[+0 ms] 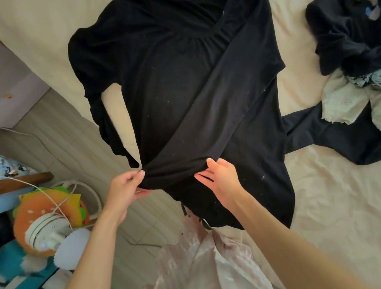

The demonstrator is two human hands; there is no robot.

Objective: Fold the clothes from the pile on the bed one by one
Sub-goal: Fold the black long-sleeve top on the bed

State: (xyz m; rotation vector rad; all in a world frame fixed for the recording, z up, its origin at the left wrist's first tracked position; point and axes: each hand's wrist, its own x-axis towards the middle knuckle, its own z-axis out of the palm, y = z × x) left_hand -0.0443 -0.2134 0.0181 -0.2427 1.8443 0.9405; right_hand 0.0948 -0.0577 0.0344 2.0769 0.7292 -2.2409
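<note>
Left hand (127,189) pinches the sleeve (205,118) cuff; right hand (222,176), fingers extended, steadies it. Lay sleeve flat across shirt (150,64), frame centre, smoothing wrinkles.

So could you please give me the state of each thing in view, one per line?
black top: spread flat on the bed, one sleeve folded diagonally across its front
left hand: pinching the sleeve cuff
right hand: fingers on the sleeve
clothes pile: crumpled, unfolded
</note>
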